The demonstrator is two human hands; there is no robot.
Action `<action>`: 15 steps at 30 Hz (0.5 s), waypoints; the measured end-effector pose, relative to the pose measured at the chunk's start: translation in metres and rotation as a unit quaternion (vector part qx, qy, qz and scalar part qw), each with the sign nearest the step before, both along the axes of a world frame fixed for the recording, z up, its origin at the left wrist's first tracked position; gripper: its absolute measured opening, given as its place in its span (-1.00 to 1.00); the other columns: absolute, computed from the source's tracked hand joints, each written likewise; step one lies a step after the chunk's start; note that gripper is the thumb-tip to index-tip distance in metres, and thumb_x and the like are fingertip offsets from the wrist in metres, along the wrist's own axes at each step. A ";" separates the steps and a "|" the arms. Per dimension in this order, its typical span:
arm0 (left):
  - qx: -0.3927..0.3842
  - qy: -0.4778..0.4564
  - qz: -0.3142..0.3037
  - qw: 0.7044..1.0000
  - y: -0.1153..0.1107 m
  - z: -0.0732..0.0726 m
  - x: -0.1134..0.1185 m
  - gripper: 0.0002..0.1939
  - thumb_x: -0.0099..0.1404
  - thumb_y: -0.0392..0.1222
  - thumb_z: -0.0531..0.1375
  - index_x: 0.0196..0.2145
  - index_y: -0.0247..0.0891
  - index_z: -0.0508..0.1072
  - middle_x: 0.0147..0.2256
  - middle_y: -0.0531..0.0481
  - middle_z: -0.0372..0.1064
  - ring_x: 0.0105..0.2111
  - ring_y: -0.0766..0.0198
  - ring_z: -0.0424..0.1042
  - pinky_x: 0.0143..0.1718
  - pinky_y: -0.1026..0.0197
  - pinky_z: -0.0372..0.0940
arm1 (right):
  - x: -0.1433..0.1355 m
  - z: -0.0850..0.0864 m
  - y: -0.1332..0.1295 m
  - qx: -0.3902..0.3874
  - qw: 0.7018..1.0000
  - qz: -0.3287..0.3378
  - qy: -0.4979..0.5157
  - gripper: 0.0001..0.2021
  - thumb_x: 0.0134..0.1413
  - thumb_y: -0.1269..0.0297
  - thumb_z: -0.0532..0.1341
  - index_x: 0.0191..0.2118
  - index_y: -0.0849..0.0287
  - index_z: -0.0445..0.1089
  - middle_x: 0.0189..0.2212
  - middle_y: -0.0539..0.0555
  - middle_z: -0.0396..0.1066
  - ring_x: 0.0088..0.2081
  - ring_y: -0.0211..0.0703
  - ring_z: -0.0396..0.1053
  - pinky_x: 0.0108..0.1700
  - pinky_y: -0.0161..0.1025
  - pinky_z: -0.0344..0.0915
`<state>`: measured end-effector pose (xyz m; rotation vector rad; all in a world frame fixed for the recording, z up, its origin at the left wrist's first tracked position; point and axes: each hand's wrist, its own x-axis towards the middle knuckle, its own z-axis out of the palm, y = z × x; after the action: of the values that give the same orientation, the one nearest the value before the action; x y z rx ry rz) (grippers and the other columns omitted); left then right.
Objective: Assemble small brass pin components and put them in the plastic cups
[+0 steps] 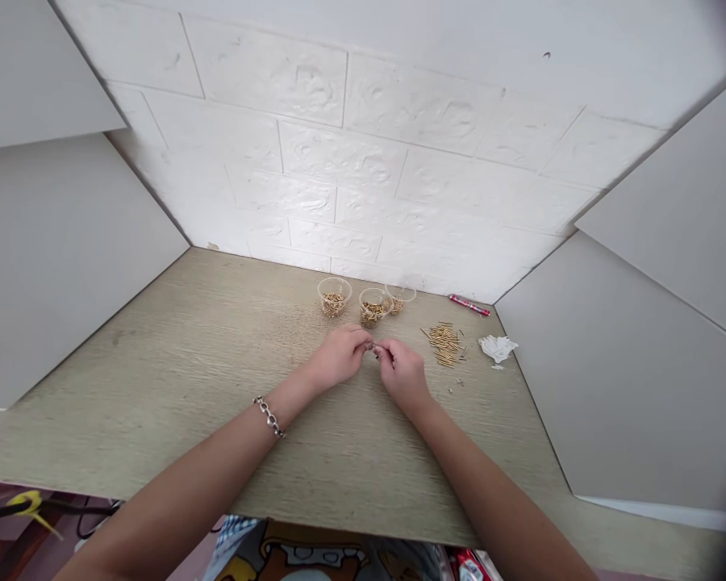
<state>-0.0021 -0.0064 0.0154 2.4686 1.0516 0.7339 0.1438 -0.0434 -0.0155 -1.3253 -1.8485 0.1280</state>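
My left hand (342,353) and my right hand (402,373) meet near the middle of the table, fingertips almost touching. Both are closed in a pinch around a tiny dark piece (375,349), too small to name. Just beyond them stand clear plastic cups: one on the left (334,300) and one in the middle (373,309), both holding small gold-coloured metal pieces. Behind the middle one is a third clear cup (401,292) with a few similar pieces. To the right of my right hand lies a pile of thin gold-coloured metal pins (446,345).
A crumpled white tissue (498,348) and a red tube-like packet (469,305) lie at the right. Tiny brown bits (296,329) are scattered left of the cups. Grey panels (66,266) flank the wooden table (175,379), with a white brick-patterned wall (315,153) behind.
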 end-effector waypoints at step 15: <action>0.098 0.027 0.013 0.995 -0.001 0.000 -0.002 -0.79 0.24 -0.27 -0.07 -0.41 -0.30 0.34 -0.41 -0.04 0.31 -0.35 0.29 0.24 -0.24 0.20 0.09 | -0.006 0.006 -0.001 -0.103 0.982 -0.021 0.159 -0.80 0.01 0.27 0.04 -0.30 0.20 0.36 -0.45 0.04 0.40 -0.44 -0.26 0.32 -0.34 -0.31 0.25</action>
<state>-0.0046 -0.0072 0.0149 2.6569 1.0789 0.8186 0.1378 -0.0443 -0.0096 -1.3924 -1.5660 0.4933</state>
